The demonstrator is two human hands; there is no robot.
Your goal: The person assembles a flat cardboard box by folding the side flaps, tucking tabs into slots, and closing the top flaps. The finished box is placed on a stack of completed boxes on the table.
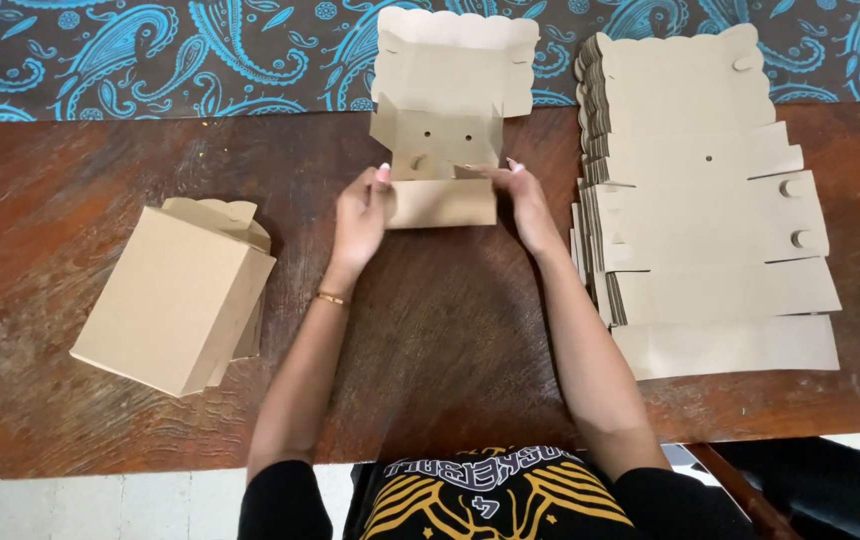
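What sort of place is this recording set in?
Likely a home or small workshop packing table: a worn wooden table, a stack of flat cardboard blanks and a folded box.

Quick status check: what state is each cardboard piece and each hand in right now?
Cardboard blank: partly folded, front flap turned up, back panel flat on the table.
Left hand: gripping the blank's left side.
Right hand: gripping the blank's right side.
Folded boxes: assembled, closed, lying tilted on the wooden table.
Stack of blanks: flat, unfolded, fanned.
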